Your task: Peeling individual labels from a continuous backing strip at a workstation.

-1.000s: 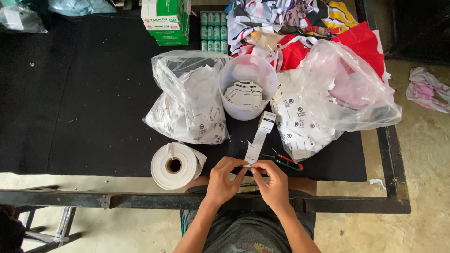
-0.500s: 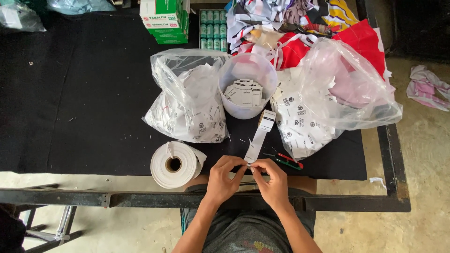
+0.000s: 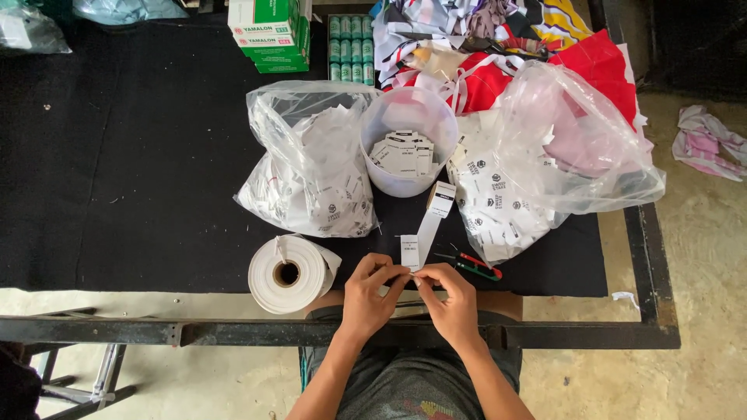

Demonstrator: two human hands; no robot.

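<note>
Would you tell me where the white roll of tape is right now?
In the head view, the white roll lies on its side at the near edge of the black table, just left of the left hand and below the left-hand clear plastic bag.

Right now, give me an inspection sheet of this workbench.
Surface: black-covered table on a metal frame.
Job's things: white label strip pinched between both hands; white label roll beside the left hand.
Clutter: two clear bags of tags, white tub of tags, red-handled snips, green boxes, fabric pile.
Grips: left hand and right hand both closed on the strip.
Cables: nothing seen.
Surroundings: concrete floor, cloth scrap on it.
</note>
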